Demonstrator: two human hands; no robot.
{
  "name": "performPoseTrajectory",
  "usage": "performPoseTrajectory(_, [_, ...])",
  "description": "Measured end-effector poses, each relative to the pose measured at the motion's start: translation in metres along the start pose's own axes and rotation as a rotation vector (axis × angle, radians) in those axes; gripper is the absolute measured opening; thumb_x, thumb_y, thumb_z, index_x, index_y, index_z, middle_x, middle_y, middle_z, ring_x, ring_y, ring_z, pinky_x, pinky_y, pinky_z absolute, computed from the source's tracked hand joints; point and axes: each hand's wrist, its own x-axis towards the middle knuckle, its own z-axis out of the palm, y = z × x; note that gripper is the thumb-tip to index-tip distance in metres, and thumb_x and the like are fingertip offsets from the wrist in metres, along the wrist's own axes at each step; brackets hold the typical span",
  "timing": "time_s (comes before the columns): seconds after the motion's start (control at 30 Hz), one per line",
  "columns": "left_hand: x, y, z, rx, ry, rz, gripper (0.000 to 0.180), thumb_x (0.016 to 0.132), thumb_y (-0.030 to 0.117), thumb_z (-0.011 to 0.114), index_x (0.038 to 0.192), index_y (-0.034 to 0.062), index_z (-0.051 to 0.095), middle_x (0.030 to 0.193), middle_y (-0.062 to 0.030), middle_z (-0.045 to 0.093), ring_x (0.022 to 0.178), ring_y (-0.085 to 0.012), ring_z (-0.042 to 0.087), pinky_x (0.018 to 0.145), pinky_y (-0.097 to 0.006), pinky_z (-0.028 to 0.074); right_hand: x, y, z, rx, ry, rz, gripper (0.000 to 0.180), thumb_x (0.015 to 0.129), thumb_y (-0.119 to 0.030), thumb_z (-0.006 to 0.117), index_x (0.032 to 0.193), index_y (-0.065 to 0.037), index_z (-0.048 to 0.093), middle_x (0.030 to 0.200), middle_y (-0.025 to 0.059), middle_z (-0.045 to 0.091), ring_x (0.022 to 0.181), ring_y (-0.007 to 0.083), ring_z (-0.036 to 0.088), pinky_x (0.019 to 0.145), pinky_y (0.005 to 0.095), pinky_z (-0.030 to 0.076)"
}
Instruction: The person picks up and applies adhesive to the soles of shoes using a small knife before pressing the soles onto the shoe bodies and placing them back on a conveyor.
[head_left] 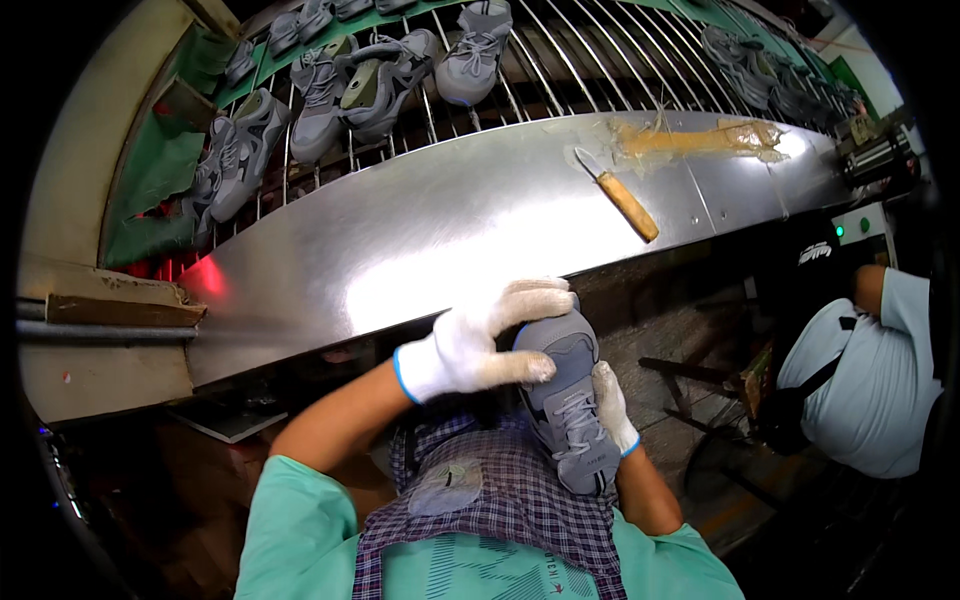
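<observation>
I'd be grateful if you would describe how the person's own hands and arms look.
The left hand and right hand wear white gloves with blue edging at the wrists; the left glove's fingers look yellowish. The forearms are bare, below short mint-green sleeves. No cables show on them.

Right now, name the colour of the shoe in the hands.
The shoe is mostly grey; the head view, the only one here, shows it best.

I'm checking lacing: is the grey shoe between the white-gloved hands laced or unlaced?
Laced: the grey shoe has pale grey laces crossing its upper; whether they're tied, cannot tell.
</observation>
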Motion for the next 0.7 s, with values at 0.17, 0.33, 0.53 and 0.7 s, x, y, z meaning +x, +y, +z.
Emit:
performPoseTrajectory(0.17, [-0.001,0.008,-0.018,-0.338,-0.025,-0.273,0.099,0.086,0.036,0.088,0.161,-0.0016,0.036,0.155,-0.029,0.052,0.143,-0.0424,0.053,0.123,-0.051,0.039,0.001,0.01,-0.016,0.184,0.062,0.063,0.071,0.113,-0.053,0.036,0.147,0.007,0.053,0.133,0.02,0.068,0.119,0.0254,0.068,0.097,0.0384,0.06])
performPoseTrajectory(0.33, [-0.055,-0.027,0.048,-0.15,0.109,-0.188,0.118,0.084,0.004,0.079,0.171,0.0109,-0.001,0.169,-0.0269,0.033,0.156,-0.0398,0.037,0.128,-0.047,0.032,0.001,-0.008,-0.005,0.212,0.074,0.035,0.082,0.11,-0.065,0.034,0.154,0.003,0.046,0.145,0.0231,0.06,0.126,0.03,0.066,0.103,0.043,0.059])
performPoseTrajectory(0.53, [-0.023,-0.004,0.054,-0.117,0.306,-0.283,0.062,0.089,-0.003,0.063,0.151,-0.0055,0.053,0.149,-0.0237,0.061,0.14,-0.0299,0.061,0.118,-0.037,0.047,0.024,-0.025,0.005,0.412,0.166,-0.016,0.085,0.106,-0.074,0.033,0.156,-0.006,0.047,0.145,0.0175,0.06,0.127,0.0285,0.064,0.106,0.0448,0.057])
performPoseTrajectory(0.7, [-0.017,0.029,0.029,-0.126,0.221,-0.322,0.065,0.094,0.001,0.065,0.156,-0.0056,0.048,0.156,-0.0235,0.056,0.144,-0.0278,0.056,0.122,-0.036,0.043,0.028,-0.029,0.02,0.523,0.14,-0.027,0.08,0.105,-0.072,0.042,0.153,-0.01,0.054,0.141,0.0154,0.062,0.124,0.0307,0.063,0.106,0.0465,0.055])
